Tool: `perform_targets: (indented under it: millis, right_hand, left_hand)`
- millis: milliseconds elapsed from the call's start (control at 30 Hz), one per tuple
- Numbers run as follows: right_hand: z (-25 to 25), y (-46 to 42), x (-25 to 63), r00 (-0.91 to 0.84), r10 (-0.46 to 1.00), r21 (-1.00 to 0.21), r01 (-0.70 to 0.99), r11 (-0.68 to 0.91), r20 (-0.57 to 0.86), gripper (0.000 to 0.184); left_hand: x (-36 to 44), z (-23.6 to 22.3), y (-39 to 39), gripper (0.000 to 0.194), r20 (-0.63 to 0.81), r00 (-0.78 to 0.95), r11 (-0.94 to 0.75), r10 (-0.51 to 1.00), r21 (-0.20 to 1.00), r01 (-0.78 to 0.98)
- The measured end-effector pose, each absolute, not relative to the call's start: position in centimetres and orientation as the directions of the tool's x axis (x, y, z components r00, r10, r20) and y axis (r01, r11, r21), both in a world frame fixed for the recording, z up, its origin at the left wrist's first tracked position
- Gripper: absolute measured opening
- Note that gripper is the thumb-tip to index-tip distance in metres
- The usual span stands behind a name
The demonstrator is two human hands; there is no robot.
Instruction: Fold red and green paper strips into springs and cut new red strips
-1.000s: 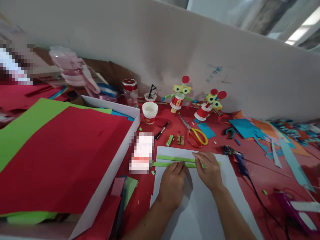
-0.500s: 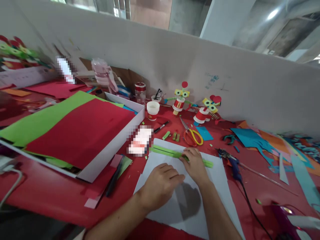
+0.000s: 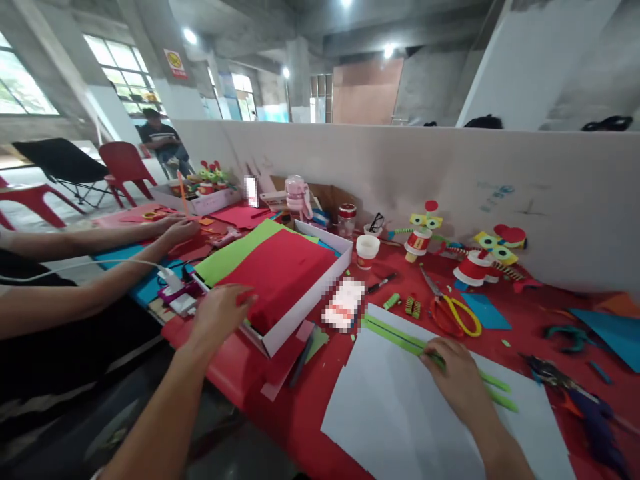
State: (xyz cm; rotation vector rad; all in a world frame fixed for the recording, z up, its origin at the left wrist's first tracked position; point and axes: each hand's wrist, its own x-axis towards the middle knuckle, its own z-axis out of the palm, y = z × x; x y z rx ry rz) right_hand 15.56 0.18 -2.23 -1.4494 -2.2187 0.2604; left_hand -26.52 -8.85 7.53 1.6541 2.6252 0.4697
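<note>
My left hand (image 3: 223, 317) is over the near left edge of a white box (image 3: 305, 283), fingers stretched out above the red sheet (image 3: 280, 273). Whether the fingertips touch the sheet I cannot tell. A light green sheet (image 3: 233, 257) lies beneath the red one. My right hand (image 3: 455, 373) pinches green paper strips (image 3: 395, 333) at their middle. These strips lie side by side across the top of a white board (image 3: 400, 393), partly hidden by the hand.
Scissors (image 3: 457, 313), a marker (image 3: 381, 283), rolled green pieces (image 3: 413, 307), a paper cup (image 3: 367, 252) and a glue gun (image 3: 575, 387) surround the board. Two cup figures (image 3: 419, 240) stand by the partition. A co-worker's hands (image 3: 173, 230) rest at the left.
My left hand has moved left from above the white board to the box. My right hand stays on the green strips. The view has swung left and up, bringing a co-worker into sight.
</note>
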Motion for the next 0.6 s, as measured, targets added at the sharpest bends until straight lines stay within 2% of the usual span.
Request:
perform_targets:
  millis: [100,267,467,600]
  right_hand:
    - [-2.6,0.3,15.8,-0.319,0.904,-0.422,0.805,0.417,0.285,0.010]
    - [-3.0,0.4,15.9,-0.307,0.907,-0.426,0.808,0.408,0.288,0.013]
    - [-2.6,0.2,15.5,-0.302,0.912,-0.418,0.817,0.397,0.277,0.013]
    - [-2.5,0.2,15.4,-0.280,0.917,-0.412,0.828,0.380,0.283,0.012]
  left_hand:
    - [-29.0,8.4,-5.5,0.042,0.117,-0.525,0.507,0.843,0.153,0.848]
    - [-30.8,8.1,-2.3,0.059,0.113,-0.601,0.589,0.791,0.124,0.798]
    - [-30.4,7.2,-2.0,0.038,0.144,-0.611,0.588,0.778,0.177,0.790]
    - [-30.5,7.4,-2.0,0.037,0.128,-0.541,0.510,0.831,0.216,0.833]
